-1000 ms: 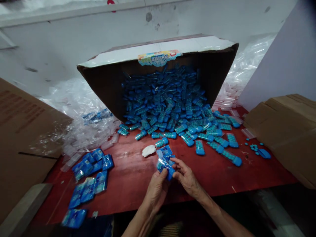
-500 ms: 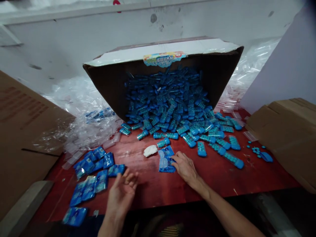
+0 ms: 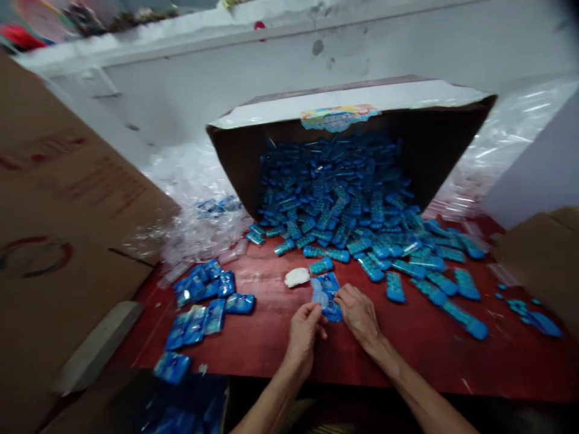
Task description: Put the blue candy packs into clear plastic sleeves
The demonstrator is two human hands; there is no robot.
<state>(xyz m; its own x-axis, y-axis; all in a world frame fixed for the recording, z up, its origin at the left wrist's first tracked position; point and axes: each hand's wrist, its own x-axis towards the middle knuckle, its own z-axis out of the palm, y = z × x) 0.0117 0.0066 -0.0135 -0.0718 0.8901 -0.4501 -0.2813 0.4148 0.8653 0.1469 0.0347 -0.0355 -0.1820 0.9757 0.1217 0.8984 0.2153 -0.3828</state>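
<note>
A blue printed packet (image 3: pixel 326 289) lies on the red table between my two hands. My left hand (image 3: pixel 306 331) has its thumb and fingers pinched together at the packet's lower left edge. At the packet's right side, my right hand (image 3: pixel 358 310) rests with curled fingers on its edge. Just left of the packet's top are a crumpled white piece (image 3: pixel 297 277) and a small tube of turquoise beads with a blue cap (image 3: pixel 321 266).
An open carton (image 3: pixel 353 99) on its side spills many bead tubes (image 3: pixel 339 199) onto the table (image 3: pixel 253 349). Several blue packets (image 3: pixel 194 325) lie at left. Clear plastic (image 3: pixel 199 211), a large box (image 3: pixel 67 199) and another box (image 3: pixel 543 259) flank them.
My left hand has moved right, from beside the left packets to the middle packet, and its fingers have closed. My right hand remains at the packet. The camera view has shifted left.
</note>
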